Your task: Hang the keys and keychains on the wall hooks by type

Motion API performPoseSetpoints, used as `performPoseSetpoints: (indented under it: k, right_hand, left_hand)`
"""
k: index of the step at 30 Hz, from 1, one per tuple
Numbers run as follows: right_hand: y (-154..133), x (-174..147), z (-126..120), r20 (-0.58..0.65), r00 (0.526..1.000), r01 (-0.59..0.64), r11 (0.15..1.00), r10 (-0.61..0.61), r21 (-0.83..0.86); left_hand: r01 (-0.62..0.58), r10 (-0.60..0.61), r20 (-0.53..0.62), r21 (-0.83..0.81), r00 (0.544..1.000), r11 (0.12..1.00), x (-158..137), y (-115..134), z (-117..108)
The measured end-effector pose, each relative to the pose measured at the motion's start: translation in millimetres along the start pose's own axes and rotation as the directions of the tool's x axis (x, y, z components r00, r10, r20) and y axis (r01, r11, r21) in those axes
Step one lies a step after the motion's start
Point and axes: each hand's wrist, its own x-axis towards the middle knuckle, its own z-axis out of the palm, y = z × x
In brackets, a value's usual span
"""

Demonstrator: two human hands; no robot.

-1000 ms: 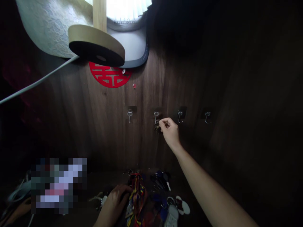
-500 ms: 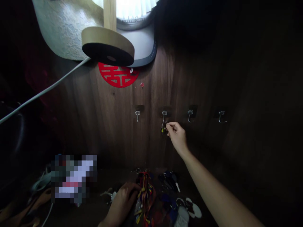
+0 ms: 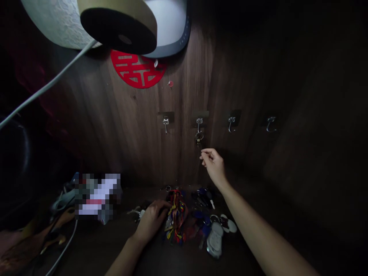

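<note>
Hooks (image 3: 199, 121) number four; one key ring (image 3: 199, 137) hangs; right hand (image 3: 215, 165) just below.

Cool light from the top left fades to near-black at right (one patch (image 3: 97, 196) is pixelated).

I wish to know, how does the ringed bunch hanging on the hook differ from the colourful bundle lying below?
The ringed bunch hangs from a hook; the colourful bundle lies on the surface below. The ringed bunch looks smaller than the colourful bundle. The ringed bunch looks mostly metallic, the colourful bundle red, yellow and blue.
</note>
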Motion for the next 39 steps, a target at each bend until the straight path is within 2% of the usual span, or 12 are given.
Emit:
performPoseSetpoints:
  k: [9,13,17,21,25,29,31,32,35,39]
  right_hand:
    - [13,-46,0,0.083,0.995,-0.054,0.998,0.055,-0.017]
    - [18,-74,-2,0.169,0.980,-0.093,0.993,0.103,-0.070]
    - [19,-102,-4,0.308,0.943,-0.073,0.982,0.125,-0.175]
    - [15,-122,-2,0.402,0.906,-0.017,0.961,0.131,-0.275]
    - [6,-133,2,0.503,0.863,0.124,0.947,0.045,-0.297]
    - [1,-137,4,0.664,0.746,0.313,0.902,-0.041,-0.296]
    - [2,-136,4,0.722,0.692,0.380,0.862,-0.025,-0.334]
    - [3,-135,3,0.734,0.679,0.402,0.841,-0.008,-0.362]
    - [8,-133,0,0.734,0.678,0.428,0.792,0.038,-0.436]
    - [15,-129,-5,0.729,0.679,0.419,0.773,0.081,-0.477]
  left_hand:
    - [-0.019,0.019,0.026,0.036,0.999,0.999,0,0,-1]
    - [-0.029,0.028,0.032,0.036,0.999,0.999,0,2,-1]
    - [-0.032,0.031,0.029,0.055,0.999,0.998,1,0,0]
    - [-0.044,0.041,0.040,0.082,0.998,0.996,1,-1,1]
    - [-0.055,0.051,0.035,0.119,0.998,0.991,0,-1,2]
    - [-0.111,0.108,0.028,0.134,0.994,0.985,-1,1,2]
    - [-0.147,0.142,0.041,0.142,0.989,0.979,-2,2,1]
    - [-0.162,0.155,0.053,0.149,0.986,0.976,-3,2,0]
    - [-0.190,0.176,0.091,0.179,0.980,0.965,-5,5,-2]
    - [-0.252,0.222,0.169,0.179,0.960,0.951,-8,12,-4]
